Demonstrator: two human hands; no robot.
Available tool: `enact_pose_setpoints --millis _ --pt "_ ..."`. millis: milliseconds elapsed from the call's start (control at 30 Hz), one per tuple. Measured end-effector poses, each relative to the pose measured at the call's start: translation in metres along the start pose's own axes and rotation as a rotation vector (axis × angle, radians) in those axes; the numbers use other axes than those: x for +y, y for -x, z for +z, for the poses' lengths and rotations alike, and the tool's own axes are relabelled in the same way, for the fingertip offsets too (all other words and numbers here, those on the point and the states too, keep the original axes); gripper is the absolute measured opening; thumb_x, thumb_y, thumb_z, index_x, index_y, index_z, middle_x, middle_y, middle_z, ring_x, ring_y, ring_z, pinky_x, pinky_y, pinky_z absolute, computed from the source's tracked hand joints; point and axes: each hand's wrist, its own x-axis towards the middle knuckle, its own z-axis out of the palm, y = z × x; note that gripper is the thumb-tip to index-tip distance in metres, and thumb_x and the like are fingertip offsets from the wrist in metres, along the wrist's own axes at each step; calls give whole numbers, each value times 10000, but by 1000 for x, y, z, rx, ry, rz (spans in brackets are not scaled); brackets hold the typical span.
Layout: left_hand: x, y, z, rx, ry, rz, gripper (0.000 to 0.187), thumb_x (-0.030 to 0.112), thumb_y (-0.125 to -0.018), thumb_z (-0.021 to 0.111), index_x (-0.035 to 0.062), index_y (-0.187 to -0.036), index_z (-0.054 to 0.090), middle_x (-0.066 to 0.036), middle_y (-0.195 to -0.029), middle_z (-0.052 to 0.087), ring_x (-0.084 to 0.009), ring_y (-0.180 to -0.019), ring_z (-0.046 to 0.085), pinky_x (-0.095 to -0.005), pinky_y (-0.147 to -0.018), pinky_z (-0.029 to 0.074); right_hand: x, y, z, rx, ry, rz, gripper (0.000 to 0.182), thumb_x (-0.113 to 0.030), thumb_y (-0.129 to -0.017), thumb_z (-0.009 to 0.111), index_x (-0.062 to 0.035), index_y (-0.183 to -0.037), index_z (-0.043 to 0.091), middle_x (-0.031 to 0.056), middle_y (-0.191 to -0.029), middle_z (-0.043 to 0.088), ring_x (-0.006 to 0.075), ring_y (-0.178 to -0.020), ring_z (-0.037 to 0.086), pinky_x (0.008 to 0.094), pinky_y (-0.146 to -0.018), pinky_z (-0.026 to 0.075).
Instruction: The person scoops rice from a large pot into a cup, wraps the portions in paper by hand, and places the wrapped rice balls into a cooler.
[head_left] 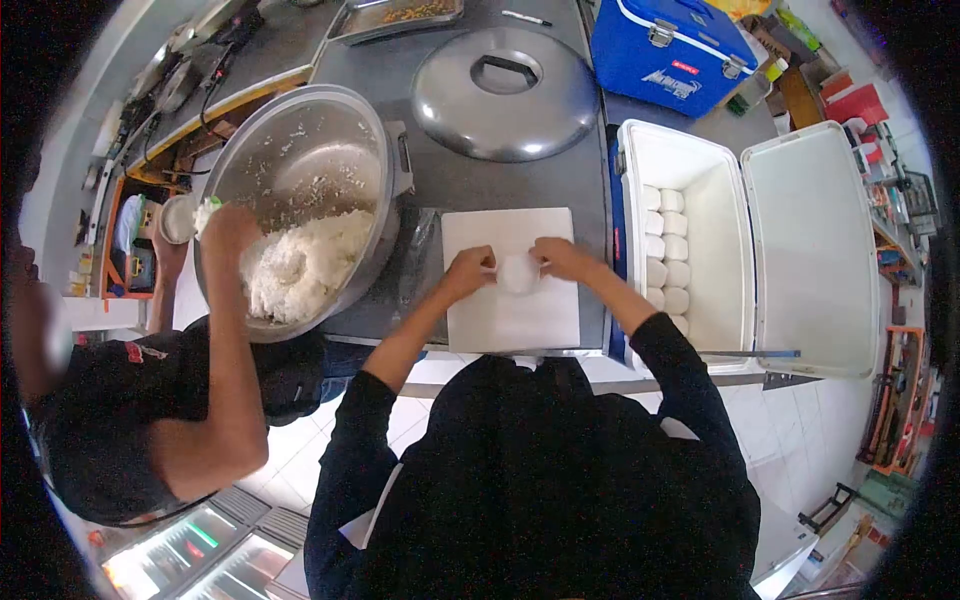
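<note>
A round white lump [517,273], which looks like rice in a thin wrapping sheet, lies on a white square stack of sheets [512,325] in front of me. My left hand [470,272] is closed at its left side, fingers pinching the edge of the thin sheet. On the other side my right hand [563,259] pinches the sheet's opposite edge. The lump sits between both hands. Fine detail of the sheet is too pale to make out.
At left, a co-worker's hand [230,232] reaches into a big metal pot [330,110] of white rice [315,262]; the other holds a small cup [178,219]. A metal lid [505,120] lies behind. An open white cooler [715,265] holds several wrapped white lumps [667,245]. A blue cooler [675,55] stands behind.
</note>
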Motion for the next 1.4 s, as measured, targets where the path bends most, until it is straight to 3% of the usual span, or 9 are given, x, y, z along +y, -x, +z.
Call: enact_pose_setpoints --millis 167,367,533,667,767,867,967,1100,1400 --pt "22 48 30 270 -781 442 203 111 -733 549 35 -917 592 -97 -968 557 -253 -835 523 -367 -705 442 -41 37 20 228 324 -91 144 -41 -720 554 -23 -861 578 105 -952 525 274 -924 527 368 -752 495" --pt "17 82 63 384 -865 359 356 137 -808 552 0 -1138 547 -144 -1056 553 -291 -952 533 -413 -793 438 -52 54 42 244 557 -108 199 -73 -739 531 52 -889 567 183 -1071 529 323 -1017 522 359 -889 461" --pt "15 68 61 378 -525 184 305 117 -825 567 16 -1111 536 -145 -1125 549 -314 -1023 518 -432 -841 411 -73 66 72 307 651 -8 277 -120 -790 546 71 -991 549 287 -1211 470 398 -1102 483 391 -1020 369" --pt "25 56 56 486 -436 102 256 74 -786 594 45 -1036 543 -140 -1136 543 -311 -1058 503 -433 -852 376 -79 50 85 532 300 148 648 -296 -760 670 24 -1263 415 254 -1223 448 381 -1093 453 444 -940 369" --pt "31 50 57 546 -401 84 272 73 -782 595 74 -1048 543 -114 -1147 542 -303 -1091 487 -455 -885 338 -107 34 61 417 129 406 842 -357 -699 719 -8 -1360 331 233 -1214 449 359 -1033 447 463 -877 354" --pt "38 38 61 598 -315 145 243 54 -794 598 60 -1033 559 -102 -1158 544 -299 -1084 505 -438 -898 362 -104 20 64 686 107 495 855 -256 -682 758 -37 -1389 330 204 -1155 493 308 -876 484 426 -770 396" --pt "81 23 46 647 -84 296 195 28 -813 607 39 -1006 581 -122 -1162 551 -298 -1044 541 -394 -852 436 -104 16 57 1007 -419 503 765 -79 -674 771 -39 -1346 408 174 -1135 543 249 -889 561 363 -750 459" --pt "137 20 26 664 164 390 151 -10 -808 629 6 -956 600 -155 -1111 587 -288 -947 597 -346 -778 504 -122 22 19 1362 -638 312 644 22 -675 749 -6 -1269 501 146 -1089 606 228 -966 603 322 -807 480" --pt "228 29 7 770 -11 451 201 -63 -736 671 6 -913 606 -146 -985 639 -292 -952 624 -353 -781 505 -132 80 -64 1456 -57 154 654 53 -561 699 -51 -1197 593 116 -800 530 249 -675 522 308 -598 438"
